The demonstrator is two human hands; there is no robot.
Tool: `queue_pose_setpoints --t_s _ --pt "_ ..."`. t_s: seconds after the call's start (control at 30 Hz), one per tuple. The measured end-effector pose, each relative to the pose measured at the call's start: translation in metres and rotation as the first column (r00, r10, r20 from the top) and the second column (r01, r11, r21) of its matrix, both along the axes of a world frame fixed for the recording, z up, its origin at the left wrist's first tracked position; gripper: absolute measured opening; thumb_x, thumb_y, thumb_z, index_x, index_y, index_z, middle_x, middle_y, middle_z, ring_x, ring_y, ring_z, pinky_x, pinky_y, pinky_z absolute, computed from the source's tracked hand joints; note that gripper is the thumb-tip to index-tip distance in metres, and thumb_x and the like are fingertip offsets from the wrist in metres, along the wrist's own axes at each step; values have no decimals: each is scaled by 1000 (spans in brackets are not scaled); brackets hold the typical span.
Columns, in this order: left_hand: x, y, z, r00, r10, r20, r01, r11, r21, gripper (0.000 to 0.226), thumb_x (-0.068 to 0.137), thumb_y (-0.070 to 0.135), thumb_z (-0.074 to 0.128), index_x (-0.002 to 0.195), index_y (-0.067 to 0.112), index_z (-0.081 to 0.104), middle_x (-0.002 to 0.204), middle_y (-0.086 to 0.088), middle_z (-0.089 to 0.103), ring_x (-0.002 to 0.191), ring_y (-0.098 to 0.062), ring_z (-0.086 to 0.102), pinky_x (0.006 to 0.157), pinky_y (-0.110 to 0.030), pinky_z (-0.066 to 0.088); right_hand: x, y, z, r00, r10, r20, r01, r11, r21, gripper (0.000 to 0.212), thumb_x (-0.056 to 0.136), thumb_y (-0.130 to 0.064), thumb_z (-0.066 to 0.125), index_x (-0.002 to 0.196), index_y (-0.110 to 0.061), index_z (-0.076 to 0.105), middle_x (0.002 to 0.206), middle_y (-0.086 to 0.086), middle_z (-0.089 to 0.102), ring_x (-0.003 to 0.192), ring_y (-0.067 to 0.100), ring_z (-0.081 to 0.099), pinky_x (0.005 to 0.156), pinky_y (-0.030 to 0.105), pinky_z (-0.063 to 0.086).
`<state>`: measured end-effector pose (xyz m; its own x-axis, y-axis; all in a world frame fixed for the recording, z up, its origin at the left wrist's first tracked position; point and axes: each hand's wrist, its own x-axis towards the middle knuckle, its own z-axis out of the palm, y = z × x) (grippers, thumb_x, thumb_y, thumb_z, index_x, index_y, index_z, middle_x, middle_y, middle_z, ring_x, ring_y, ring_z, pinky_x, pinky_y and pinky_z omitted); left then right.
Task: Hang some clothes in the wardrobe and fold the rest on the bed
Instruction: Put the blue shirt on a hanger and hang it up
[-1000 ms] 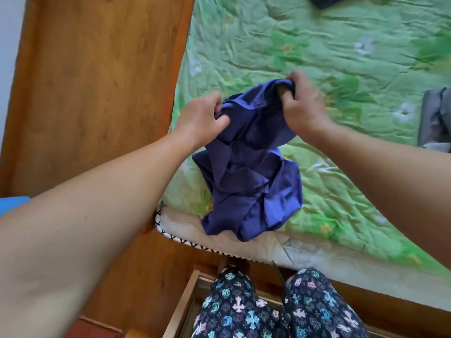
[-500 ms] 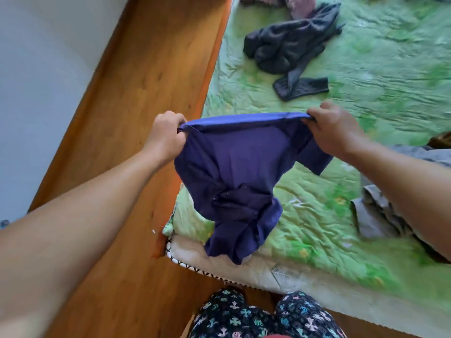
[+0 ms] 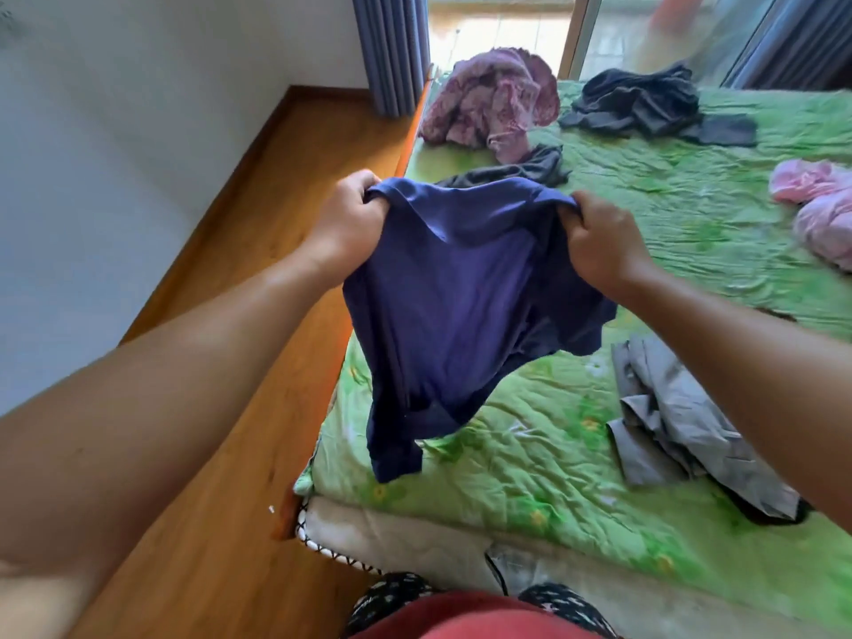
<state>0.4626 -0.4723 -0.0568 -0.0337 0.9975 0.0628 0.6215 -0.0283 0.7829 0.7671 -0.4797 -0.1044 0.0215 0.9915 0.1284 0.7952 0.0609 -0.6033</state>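
Green bed cover (image 3: 530, 454) has clothes lying on it: a purple heap (image 3: 488, 94) and a dark grey heap (image 3: 641, 103) at the far end, pink clothes (image 3: 820, 200) at the right edge, and a grey piece (image 3: 668, 417) partly hidden by the right arm. The blue shirt (image 3: 461, 306) is held up over the near left part of the bed. The left hand (image 3: 350, 223) and right hand (image 3: 599, 242) each curl their fingers tight round a top corner. Its top edge goes side to side. Its long way hangs down, leaning left.
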Motion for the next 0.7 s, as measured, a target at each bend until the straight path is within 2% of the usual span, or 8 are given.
queue_pose_setpoints --t_s 0.1,0.2,0.37,0.53,0.6,0.7 --pt "3 9 45 992 -58 -116 74 988 133 12 87 22 51 77 24 57 72 10 55 73 -12 54 68 -32 44 17 2 35 998 -8 67 3 997 75 23 103 -43 40 87 -29 46 94 23 67 88 44 60 69 39 34" --pt "2 12 64 972 -61 -228 102 980 171 10 88 22 54 89 15 62 79 3 61 84 -23 61 76 -39 49 30 2 55 997 -28 75 21 995 101 22 102 -45 41 87 -30 47 96 23 67 91 44 60 75 43 42" --pt "5 3 42 958 -71 -277 98 992 83 11 91 19 53 90 16 64 89 -4 67 91 -27 63 80 -40 50 40 -2 42 992 -49 119 41 996 73 26 102 -43 43 91 -22 54 100 25 67 93 45 61 71 39 35" --pt "3 3 -12 921 -88 -380 68 996 -65 20 94 13 49 102 15 67 102 -11 69 99 -33 61 83 -39 50 54 -6 -2 972 -62 227 82 994 -78 27 103 -42 43 93 -19 53 104 28 65 96 46 61 75 44 42" --pt "4 8 -39 889 -84 -450 43 994 -101 26 95 13 47 109 14 69 111 -14 67 106 -35 59 89 -41 49 61 -7 -27 959 -81 271 123 982 -141 27 104 -39 43 97 -16 55 108 28 65 100 45 61 76 44 43" --pt "9 22 -80 799 -40 -600 -51 990 -134 31 98 20 46 118 21 70 123 -16 56 117 -37 51 97 -45 47 73 -2 -64 933 -80 351 169 959 -229 28 104 -39 43 103 -14 57 112 26 64 103 44 61 79 44 45"
